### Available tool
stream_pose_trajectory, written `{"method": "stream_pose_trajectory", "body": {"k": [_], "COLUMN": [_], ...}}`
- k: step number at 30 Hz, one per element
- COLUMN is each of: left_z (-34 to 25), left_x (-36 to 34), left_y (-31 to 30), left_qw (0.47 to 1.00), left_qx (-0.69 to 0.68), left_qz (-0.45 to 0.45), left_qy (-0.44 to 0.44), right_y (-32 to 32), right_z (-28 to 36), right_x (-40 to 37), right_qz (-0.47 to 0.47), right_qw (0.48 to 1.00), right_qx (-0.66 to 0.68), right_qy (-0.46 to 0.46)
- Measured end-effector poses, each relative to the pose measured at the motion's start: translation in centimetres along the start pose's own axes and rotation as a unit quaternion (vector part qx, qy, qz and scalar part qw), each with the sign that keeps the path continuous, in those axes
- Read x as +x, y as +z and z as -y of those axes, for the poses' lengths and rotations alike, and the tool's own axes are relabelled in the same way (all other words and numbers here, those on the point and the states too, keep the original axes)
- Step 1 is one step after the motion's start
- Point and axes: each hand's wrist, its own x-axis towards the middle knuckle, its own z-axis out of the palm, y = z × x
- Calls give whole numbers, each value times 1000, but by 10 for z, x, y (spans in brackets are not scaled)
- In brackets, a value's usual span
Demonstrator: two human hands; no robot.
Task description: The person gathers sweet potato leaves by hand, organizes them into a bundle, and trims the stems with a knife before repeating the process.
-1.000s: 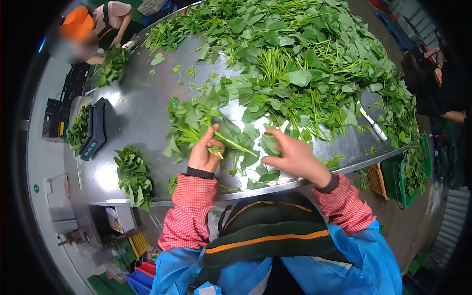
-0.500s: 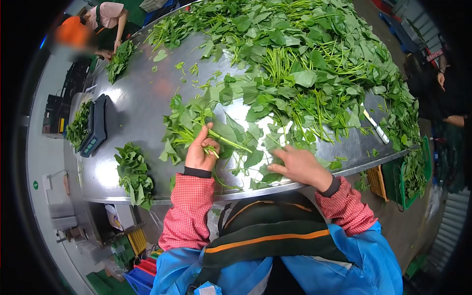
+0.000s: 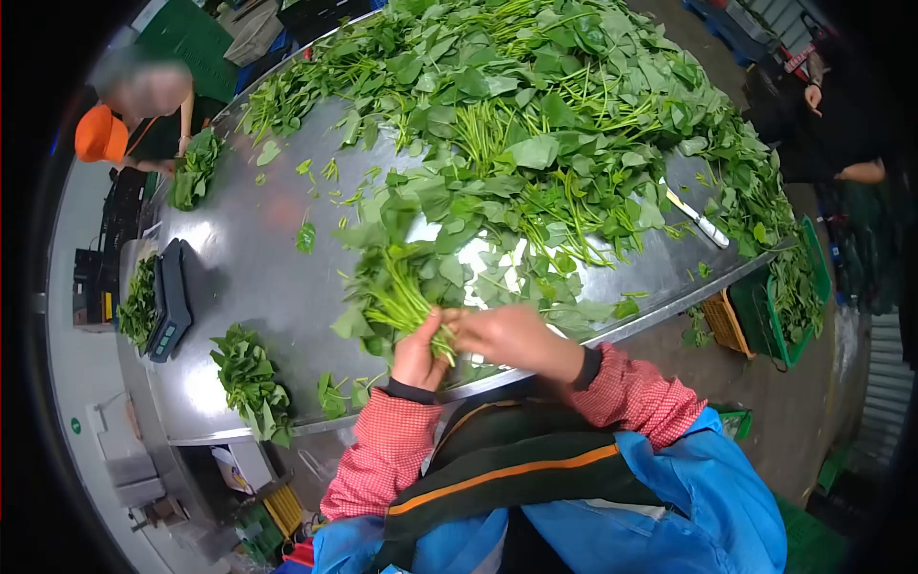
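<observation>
A bunch of leafy greens [image 3: 397, 292] is in my left hand [image 3: 418, 356], its fingers closed around the lower stems near the table's front edge. The leaves fan out away from me and the cut stem ends point toward me. My right hand [image 3: 507, 337] is slightly blurred and meets the left one at the stem ends, fingers pinched on the stems. Beyond both hands, a large heap of loose leafy greens [image 3: 535, 124] covers the back and right of the metal table [image 3: 277, 249].
A knife [image 3: 703, 222] lies at the right edge. A gathered bunch [image 3: 251, 383] sits front left, near a digital scale [image 3: 170, 301] with greens behind it. A green crate [image 3: 765, 311] stands off the right side. Another person's hands [image 3: 177, 158] hold greens at far left.
My right hand has moved left from the loose leaves to the stems in my left hand. The held bunch now stands more upright. The view has shifted; the far-left person has leaned over.
</observation>
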Motion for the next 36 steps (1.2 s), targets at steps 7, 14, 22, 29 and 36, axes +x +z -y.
{"method": "stream_pose_trajectory", "body": {"k": [7, 14, 22, 29, 36], "left_z": [-1, -12, 15, 3, -24], "left_x": [11, 2, 5, 19, 29], "left_y": [-31, -4, 53, 32, 4], "left_qw": [993, 998, 993, 987, 982], "left_qx": [-97, -48, 26, 23, -71], "left_qz": [11, 46, -3, -85, -63], "left_qy": [-71, 18, 113, 132, 161], "right_y": [-33, -63, -27, -16, -19], "right_z": [-108, -100, -15, -15, -62], "right_x": [4, 14, 4, -22, -52], "right_qz": [-69, -76, -145, -66, 135], "right_qw": [960, 867, 985, 997, 990], "right_qx": [-199, 432, -27, -51, -46], "right_qy": [186, 237, 88, 0, -17]}}
